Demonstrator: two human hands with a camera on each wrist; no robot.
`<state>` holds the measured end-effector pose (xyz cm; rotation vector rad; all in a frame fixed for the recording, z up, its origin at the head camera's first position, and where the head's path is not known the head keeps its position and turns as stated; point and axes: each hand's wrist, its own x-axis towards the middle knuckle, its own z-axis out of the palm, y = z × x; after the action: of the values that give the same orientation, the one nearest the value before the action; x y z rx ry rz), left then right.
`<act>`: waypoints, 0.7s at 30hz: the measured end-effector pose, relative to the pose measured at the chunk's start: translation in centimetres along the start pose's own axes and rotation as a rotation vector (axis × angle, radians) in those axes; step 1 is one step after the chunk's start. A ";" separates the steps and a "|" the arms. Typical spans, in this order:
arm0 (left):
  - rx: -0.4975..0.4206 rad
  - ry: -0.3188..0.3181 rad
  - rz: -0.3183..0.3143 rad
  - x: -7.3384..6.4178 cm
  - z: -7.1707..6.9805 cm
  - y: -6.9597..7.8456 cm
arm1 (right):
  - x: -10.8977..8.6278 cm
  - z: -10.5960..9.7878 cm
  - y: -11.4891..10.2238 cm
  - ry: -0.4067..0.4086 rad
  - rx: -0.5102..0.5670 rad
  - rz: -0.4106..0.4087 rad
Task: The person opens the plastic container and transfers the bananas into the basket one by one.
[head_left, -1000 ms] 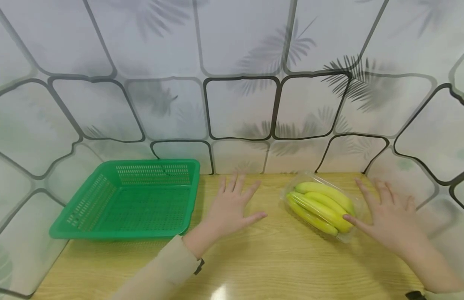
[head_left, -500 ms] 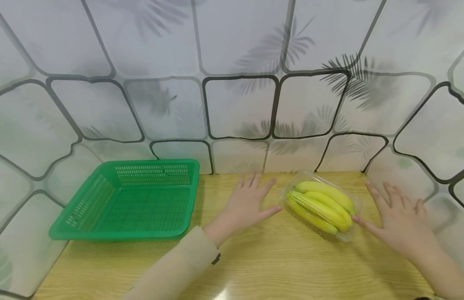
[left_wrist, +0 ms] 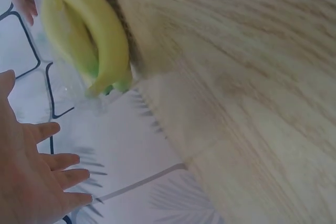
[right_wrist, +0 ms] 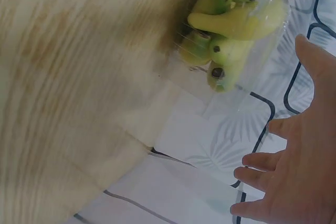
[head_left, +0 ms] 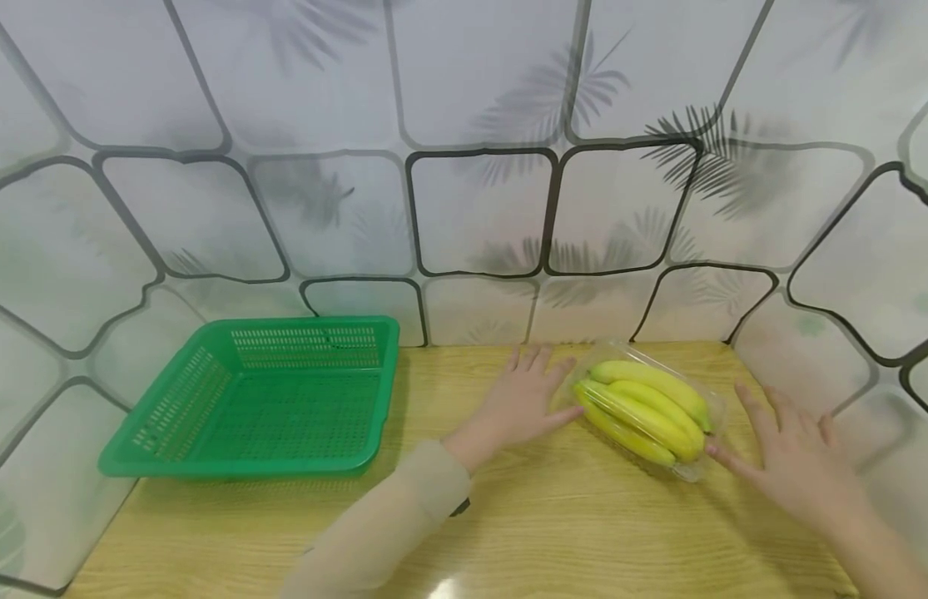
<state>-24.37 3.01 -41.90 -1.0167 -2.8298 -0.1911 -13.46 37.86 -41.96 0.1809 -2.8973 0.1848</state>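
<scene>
A clear plastic pack of yellow bananas [head_left: 643,408] lies on the wooden table at the right, its long side slanting. My left hand [head_left: 519,403] is at its left end with fingers spread, the thumb tip overlapping the pack's edge in the head view. On the other side my right hand [head_left: 796,466] has its fingers spread too, thumb tip right at the pack's right edge. In the left wrist view the bananas [left_wrist: 89,35] show beyond the spread left hand [left_wrist: 31,171]. The right wrist view shows several banana tips [right_wrist: 226,40] under clear film.
A green plastic basket [head_left: 377,416] with slotted walls stands at the left of the table [head_left: 553,532]. Behind it all rises a wall covering [head_left: 478,216] with a stone-and-leaf pattern, which also closes off both sides.
My left hand has moved right, from between basket and pack to the pack's left edge. My right hand has shifted slightly right and down. Pack and basket have stayed put.
</scene>
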 end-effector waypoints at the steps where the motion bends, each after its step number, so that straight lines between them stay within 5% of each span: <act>1: -0.002 -0.001 0.002 0.2 0.2 0.1 | 0.0 0.2 0.1 -0.003 0.006 0.000; 11: -0.015 -0.053 -0.022 1.5 1.8 0.7 | -0.3 1.9 0.3 -0.067 0.036 0.001; 21: -0.009 -0.061 -0.001 2.4 2.4 0.5 | -0.1 2.5 -0.1 -0.028 0.032 -0.035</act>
<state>-26.09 5.25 -43.83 -1.0398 -2.8864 -0.1756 -13.86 37.45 -44.39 0.2408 -2.9179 0.2247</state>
